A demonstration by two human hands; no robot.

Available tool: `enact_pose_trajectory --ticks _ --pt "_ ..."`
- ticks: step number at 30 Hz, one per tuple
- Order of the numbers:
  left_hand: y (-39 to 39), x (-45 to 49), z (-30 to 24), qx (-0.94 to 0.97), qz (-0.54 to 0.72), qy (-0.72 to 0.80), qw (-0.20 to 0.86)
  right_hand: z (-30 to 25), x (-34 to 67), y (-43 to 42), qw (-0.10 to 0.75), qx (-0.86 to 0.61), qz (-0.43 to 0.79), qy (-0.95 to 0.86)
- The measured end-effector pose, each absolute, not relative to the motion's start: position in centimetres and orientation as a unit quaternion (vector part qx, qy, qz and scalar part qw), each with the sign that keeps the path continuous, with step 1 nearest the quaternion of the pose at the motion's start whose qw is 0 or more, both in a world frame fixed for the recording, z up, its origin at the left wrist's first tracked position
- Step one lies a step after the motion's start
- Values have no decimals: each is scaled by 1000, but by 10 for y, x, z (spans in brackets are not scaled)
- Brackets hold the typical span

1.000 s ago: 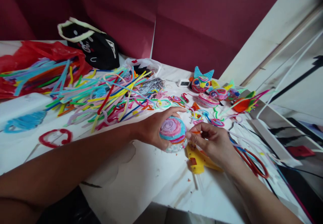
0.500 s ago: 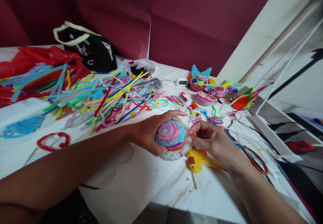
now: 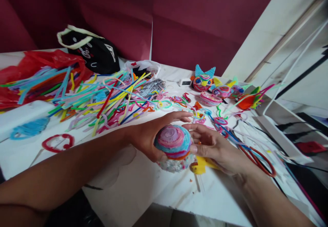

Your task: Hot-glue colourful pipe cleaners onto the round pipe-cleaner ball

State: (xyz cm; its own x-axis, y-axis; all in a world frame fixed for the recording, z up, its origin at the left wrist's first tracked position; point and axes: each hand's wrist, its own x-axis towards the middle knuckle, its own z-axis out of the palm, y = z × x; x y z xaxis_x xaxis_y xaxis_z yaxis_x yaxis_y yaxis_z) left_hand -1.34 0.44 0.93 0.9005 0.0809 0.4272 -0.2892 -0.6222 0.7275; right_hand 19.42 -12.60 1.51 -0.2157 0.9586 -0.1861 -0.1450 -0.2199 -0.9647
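A ball (image 3: pixel 174 141) wound with lilac, pink, blue and orange pipe cleaner is held above the white table. Its lower part is bare, white and speckled. My left hand (image 3: pixel 148 135) curves round the ball's left and far side, thumb near the front. On the other side, my right hand (image 3: pixel 211 145) has its thumb against the ball's right edge, with the fingers curved behind it. A yellow glue gun (image 3: pixel 201 165) lies under my right hand, partly hidden by it.
Loose pipe cleaners (image 3: pixel 112 99) heap at the left beside a red plastic bag (image 3: pixel 51 59) and a black bag (image 3: pixel 89 54). Decorated figures (image 3: pixel 202 82) stand at the back right. A red pipe-cleaner loop (image 3: pixel 57 142) and blue coil (image 3: pixel 30 128) lie left. Cables run along the right.
My right hand has opened from a pinch and spread along the ball's right side. The ball sits slightly lower and shows more of its speckled underside.
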Motion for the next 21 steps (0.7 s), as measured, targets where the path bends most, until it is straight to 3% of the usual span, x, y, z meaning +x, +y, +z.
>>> enact_pose_trajectory --ticks 9,21 --pt "5 -12 5 892 234 -60 383 15 178 -125 522 -424 670 -316" --pt "-7 -3 -1 847 349 74 395 10 176 -122 645 -440 550 -296"
